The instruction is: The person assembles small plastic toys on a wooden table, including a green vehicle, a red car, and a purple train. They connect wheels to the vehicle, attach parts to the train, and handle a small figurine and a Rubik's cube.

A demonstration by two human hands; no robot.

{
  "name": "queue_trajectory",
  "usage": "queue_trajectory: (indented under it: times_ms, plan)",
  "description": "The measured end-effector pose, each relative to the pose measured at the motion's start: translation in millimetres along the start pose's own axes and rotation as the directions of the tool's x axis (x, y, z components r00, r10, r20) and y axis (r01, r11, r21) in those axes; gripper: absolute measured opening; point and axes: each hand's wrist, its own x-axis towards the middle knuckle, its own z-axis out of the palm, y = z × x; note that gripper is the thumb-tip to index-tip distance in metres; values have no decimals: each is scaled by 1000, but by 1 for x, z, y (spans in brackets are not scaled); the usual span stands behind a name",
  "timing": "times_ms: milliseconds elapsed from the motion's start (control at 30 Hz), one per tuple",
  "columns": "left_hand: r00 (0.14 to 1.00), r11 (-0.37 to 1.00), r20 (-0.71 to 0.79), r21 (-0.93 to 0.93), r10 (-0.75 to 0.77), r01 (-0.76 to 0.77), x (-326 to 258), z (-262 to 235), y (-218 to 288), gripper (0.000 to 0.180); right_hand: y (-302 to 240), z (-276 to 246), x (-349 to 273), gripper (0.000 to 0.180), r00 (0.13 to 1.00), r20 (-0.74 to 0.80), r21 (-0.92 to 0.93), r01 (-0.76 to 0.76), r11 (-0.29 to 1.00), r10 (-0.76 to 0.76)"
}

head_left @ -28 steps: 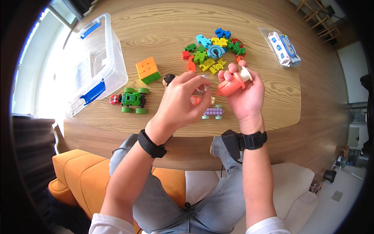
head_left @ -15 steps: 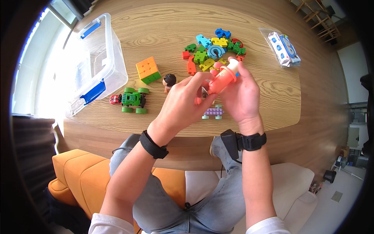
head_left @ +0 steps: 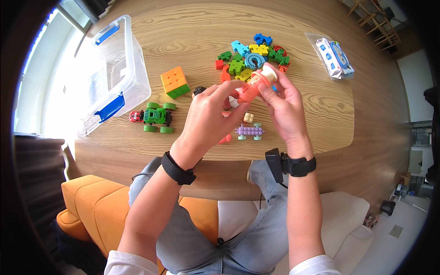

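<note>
A coral toy syringe [head_left: 250, 91] with a cream-white plunger is held above the table, tilted up to the right. My left hand [head_left: 205, 114] pinches its lower end, where something small and white shows by the fingertips. My right hand [head_left: 288, 110] grips the syringe by its flange and plunger, thumb on the barrel. Beneath my hands lie a lilac toy car base [head_left: 250, 131] and a cream building block [head_left: 248, 118]. Another coral piece [head_left: 225, 139] peeks out below my left hand. Behind that hand, a black-haired toy figure [head_left: 198, 90] is mostly hidden.
A clear plastic bin [head_left: 137, 87] with blue latches stands at the left. Near it are a puzzle cube [head_left: 174, 82], a green toy truck [head_left: 158, 117] and a small red car [head_left: 136, 116]. Colourful puzzle pieces [head_left: 236, 67] lie beyond my hands. A wipes packet [head_left: 333, 58] sits far right.
My right hand has turned and its thumb now rests along the barrel. More of the white plunger shows. My left hand has shifted slightly left, uncovering the cream block.
</note>
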Motion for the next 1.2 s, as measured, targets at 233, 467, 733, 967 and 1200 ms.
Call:
queue_trajectory:
  times_ms: [233, 467, 733, 967, 1200]
  plan:
    - [1000, 1000, -20, 6, 3, -3, 0, -3, 2, 36, 3, 0, 1, 58, 995, 41, -174, 99, 980, -93]
    - [1000, 999, -16, 36, -17, 18, 5, -12, 0, 37, -2, 2, -1, 69, 980, 18, -178, 200, 964, -200]
    - [1000, 998, 28, 61, -6, 5, 9, -24, -11, 37, 5, 0, -2, 62, 978, 168, -336, 176, 925, -125]
    - [986, 999, 163, 27, -31, 27, 12, -45, -17, 37, 4, 11, -7, 51, 978, 210, -303, 78, 950, -13]
    - [964, 955, 260, 271, 50, -123, 1, -57, -20, 41, 10, 13, -7, 47, 937, 325, -582, 304, 754, -127]
